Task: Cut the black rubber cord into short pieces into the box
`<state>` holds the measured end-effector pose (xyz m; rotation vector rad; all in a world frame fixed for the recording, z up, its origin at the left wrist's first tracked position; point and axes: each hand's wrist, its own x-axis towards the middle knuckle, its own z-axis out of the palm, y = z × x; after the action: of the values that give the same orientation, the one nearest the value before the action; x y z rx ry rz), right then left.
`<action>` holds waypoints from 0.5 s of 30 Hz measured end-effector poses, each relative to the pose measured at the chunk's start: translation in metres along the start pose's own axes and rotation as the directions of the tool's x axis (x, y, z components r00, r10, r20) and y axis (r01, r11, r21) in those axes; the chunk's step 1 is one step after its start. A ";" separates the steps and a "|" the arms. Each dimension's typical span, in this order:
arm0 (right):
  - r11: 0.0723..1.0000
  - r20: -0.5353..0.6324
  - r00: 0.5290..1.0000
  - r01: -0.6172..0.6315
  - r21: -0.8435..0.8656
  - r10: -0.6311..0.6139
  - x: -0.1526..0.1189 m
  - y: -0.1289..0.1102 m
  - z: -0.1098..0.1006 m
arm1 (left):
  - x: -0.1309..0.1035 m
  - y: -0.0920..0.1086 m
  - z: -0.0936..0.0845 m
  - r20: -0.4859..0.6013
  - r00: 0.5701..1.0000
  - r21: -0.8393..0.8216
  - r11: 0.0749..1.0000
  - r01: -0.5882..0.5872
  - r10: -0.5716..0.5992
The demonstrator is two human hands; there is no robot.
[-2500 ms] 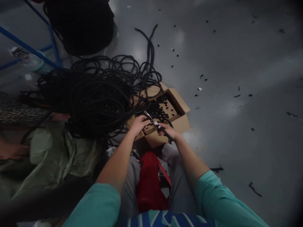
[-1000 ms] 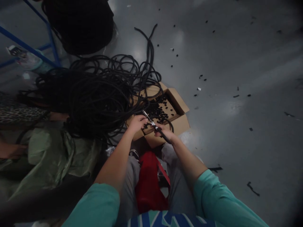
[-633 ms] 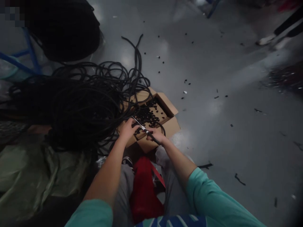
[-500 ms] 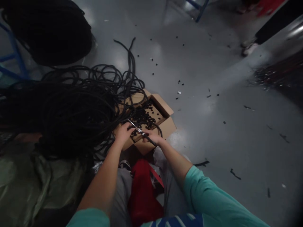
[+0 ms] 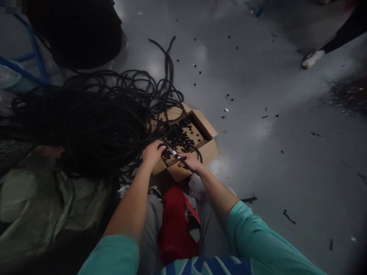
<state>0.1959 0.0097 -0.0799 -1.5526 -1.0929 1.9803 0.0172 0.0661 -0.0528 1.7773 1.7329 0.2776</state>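
Note:
An open cardboard box (image 5: 210,149) sits on the floor in front of my knees, with many small black pieces (image 5: 179,136) inside. Above its left side my left hand (image 5: 153,153) is closed on a black cord. My right hand (image 5: 190,161) is wrapped round the dark handle of a thin metal tool (image 5: 175,154), whose tip points up and left to my left fingertips. A loop of black cord (image 5: 200,153) curves over the box beside my right hand. The exact kind of tool is hard to make out.
A large tangle of black cord (image 5: 100,126) spreads left of the box. Behind it stands a big black bundle (image 5: 80,34). Green fabric (image 5: 25,206) lies lower left. A person's shoe (image 5: 312,60) shows upper right. Scraps dot the floor (image 5: 252,152).
The whole view has shifted, so the box and cord appear slightly further right and higher. Both hands keep their hold, the tool still between them.

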 end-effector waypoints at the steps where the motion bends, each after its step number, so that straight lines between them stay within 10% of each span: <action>1: 1.000 0.003 1.000 -0.015 0.006 0.015 -0.001 0.000 0.000 | 0.001 -0.001 0.001 -0.005 1.000 -0.016 1.000 0.009 -0.009; 8: 0.990 -0.081 0.993 -0.078 0.119 0.088 0.006 0.014 -0.006 | 0.006 -0.012 0.019 0.004 0.999 -0.302 0.952 0.045 -0.046; 15: 0.980 -0.006 1.000 0.003 0.199 -0.002 0.002 0.013 -0.013 | 0.001 -0.002 0.012 0.090 0.954 -0.718 0.645 0.262 -0.288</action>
<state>0.2101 0.0071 -0.0925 -1.4500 -0.8634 2.0131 0.0220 0.0633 -0.0638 0.9118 1.5641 0.7485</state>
